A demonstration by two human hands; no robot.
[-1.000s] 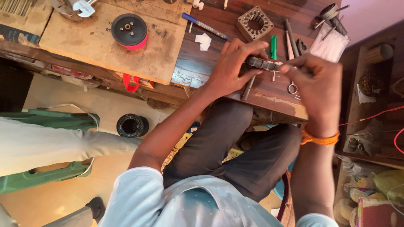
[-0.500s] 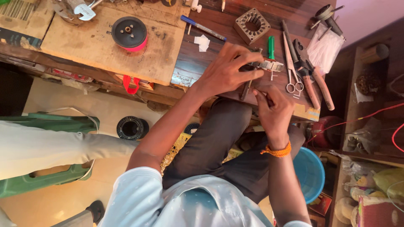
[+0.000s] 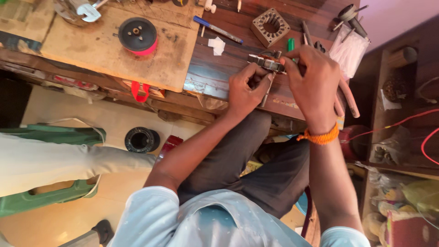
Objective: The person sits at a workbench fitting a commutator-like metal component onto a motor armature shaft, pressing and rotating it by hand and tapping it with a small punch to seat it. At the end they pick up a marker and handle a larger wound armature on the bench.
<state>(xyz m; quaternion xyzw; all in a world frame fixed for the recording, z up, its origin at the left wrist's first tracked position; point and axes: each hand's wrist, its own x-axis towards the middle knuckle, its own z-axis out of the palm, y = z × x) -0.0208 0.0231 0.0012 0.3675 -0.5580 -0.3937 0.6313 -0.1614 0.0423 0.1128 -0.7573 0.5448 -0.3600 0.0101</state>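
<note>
Hands, two, bare, recorded over the near edge of a dark wooden workbench [image 3: 219, 73]. Left hand [image 3: 244, 89]: fingers curled narrow, fingertips pinched against the near side of a small round metal motor part [image 3: 266, 63]; a thin metal rod [image 3: 266, 91] is gripped and runs down under the fingers. Right hand [image 3: 313, 82]: laid palm-down, fingers bent and closed over the far end of the same part, an orange thread band [image 3: 322, 136] worn at the wrist. Motor part: held between both hands, resting on the bench top just beside a green-handled tool [image 3: 291, 44]. Noted nearby: square perforated metal block [image 3: 270, 27], blue pen [image 3: 217, 29], scrap of white paper [image 3: 216, 45], black-and-red spool [image 3: 137, 35] on a pale board [image 3: 91, 45], white cloth [image 3: 350, 48] at the right. Another person's pale trouser leg [image 3: 55, 162] is seen at the left, well apart.
</note>
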